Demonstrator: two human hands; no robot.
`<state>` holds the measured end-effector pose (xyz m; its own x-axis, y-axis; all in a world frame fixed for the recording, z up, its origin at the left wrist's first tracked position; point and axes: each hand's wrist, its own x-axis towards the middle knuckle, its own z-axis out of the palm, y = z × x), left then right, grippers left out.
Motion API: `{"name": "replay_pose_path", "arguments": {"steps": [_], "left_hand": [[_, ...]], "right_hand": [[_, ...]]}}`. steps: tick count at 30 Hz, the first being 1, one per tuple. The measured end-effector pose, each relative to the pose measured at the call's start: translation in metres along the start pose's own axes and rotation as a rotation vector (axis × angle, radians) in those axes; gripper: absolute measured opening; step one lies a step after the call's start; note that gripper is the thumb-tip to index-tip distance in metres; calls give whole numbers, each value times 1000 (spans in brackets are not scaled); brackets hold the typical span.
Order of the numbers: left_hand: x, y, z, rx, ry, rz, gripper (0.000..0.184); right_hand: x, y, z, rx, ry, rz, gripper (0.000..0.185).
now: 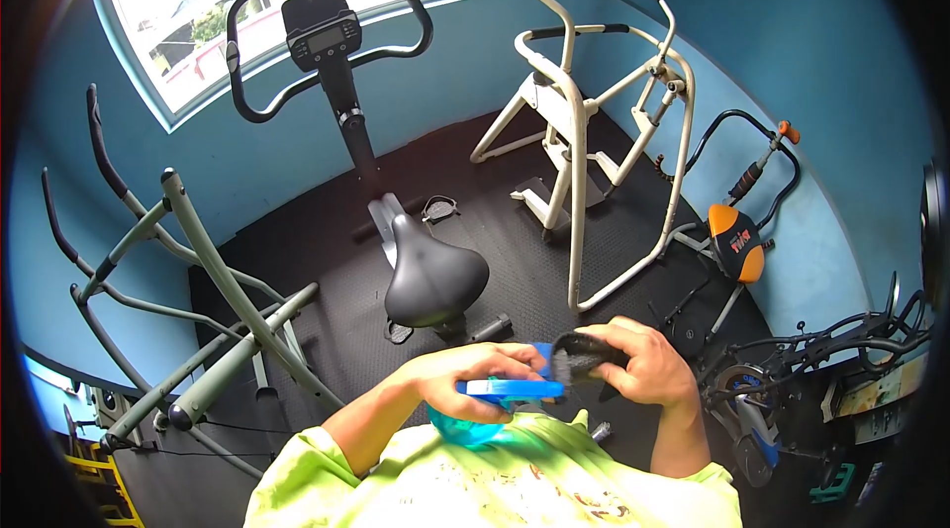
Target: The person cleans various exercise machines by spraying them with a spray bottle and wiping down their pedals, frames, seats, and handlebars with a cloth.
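Note:
My left hand is wrapped round a blue spray bottle, held close to the yellow-green shirt. The bottle has a bright blue trigger head and a translucent blue body, partly hidden by the fingers. In my right hand is a dark grey cloth, pinched between thumb and fingers. The cloth is beside the spray head; whether they touch is not clear.
An exercise bike with a black seat stands just ahead. A white-framed machine is ahead to the right, a grey-green one at left. An orange and black seat and more equipment are at right.

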<state>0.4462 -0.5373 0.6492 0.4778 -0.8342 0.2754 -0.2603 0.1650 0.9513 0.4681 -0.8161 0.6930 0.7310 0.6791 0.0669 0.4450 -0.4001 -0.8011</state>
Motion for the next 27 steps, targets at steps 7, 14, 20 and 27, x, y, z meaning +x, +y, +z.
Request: {"name": "replay_pose_path", "arguments": {"steps": [7,14,20,27], "left_hand": [[59,-36,27,120,-181,-9,58],[39,-81,40,94,-105,-116,67],[1,-94,16,169,156,-440,57],[-19,-126,10,260,778,-703,52]], "right_hand": [[8,220,160,543,671,365,39],[7,189,185,1364,272,737,42],[41,155,155,718,20,556,38],[114,196,99,-422,-146,-28,34]]}}
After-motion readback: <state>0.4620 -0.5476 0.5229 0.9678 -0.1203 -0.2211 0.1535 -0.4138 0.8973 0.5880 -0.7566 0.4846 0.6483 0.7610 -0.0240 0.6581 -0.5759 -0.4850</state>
